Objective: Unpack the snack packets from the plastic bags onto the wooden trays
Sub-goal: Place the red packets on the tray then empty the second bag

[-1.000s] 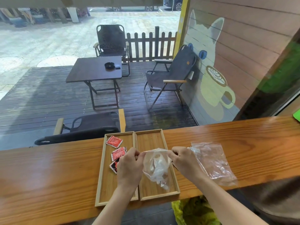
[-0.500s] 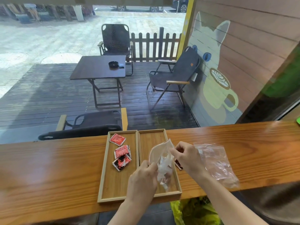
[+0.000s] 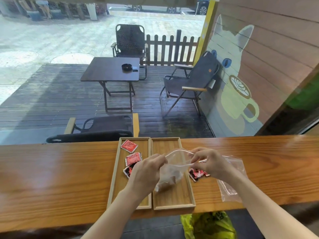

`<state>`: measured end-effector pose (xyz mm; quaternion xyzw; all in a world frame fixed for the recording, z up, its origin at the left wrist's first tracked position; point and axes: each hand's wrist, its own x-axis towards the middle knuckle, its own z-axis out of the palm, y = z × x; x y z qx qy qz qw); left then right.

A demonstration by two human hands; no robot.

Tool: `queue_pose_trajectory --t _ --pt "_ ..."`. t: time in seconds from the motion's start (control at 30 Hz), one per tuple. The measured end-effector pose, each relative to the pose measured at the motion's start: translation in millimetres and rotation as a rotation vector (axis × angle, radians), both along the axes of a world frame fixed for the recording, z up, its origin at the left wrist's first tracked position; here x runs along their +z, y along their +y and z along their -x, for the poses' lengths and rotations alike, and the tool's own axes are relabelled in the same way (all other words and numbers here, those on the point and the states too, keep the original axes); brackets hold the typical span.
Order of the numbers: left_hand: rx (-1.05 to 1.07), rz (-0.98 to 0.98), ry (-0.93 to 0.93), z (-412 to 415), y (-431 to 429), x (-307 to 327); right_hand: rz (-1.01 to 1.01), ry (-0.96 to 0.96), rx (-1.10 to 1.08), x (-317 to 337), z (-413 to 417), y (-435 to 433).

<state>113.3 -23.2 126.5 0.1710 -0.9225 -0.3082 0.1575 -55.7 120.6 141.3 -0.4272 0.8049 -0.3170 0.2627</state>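
Two wooden trays lie side by side on the counter: the left tray (image 3: 117,169) and the right tray (image 3: 174,200). The left tray holds three red snack packets (image 3: 129,146). Over the right tray, my left hand (image 3: 146,171) and my right hand (image 3: 212,163) pinch the two sides of the mouth of a clear plastic bag (image 3: 172,171), holding it apart. Something brownish shows low inside the bag. A red and black packet (image 3: 196,175) lies by the right tray's right rim, under my right hand. A second clear bag (image 3: 231,185) lies flat on the counter behind my right wrist.
The long wooden counter (image 3: 51,178) faces a window onto a deck with a dark table (image 3: 110,69) and folding chairs. A yellow-green plastic bag (image 3: 208,225) sits below the counter's near edge.
My hands have pulled the clear bag's mouth open over the right tray. A red and black packet now shows by the tray's right rim. The camera has tilted slightly.
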Motion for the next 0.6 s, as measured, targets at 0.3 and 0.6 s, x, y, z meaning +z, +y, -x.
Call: queue_pose_trajectory --t 0.3,0.6 --pt "-0.123 -0.334 -0.170 -11 -24 20 0.011 -0.250 0.049 18 0 8" --pt "0.165 -0.405 -0.172 21 -33 -29 -0.011 -0.281 -0.230 -34 -4 -31"
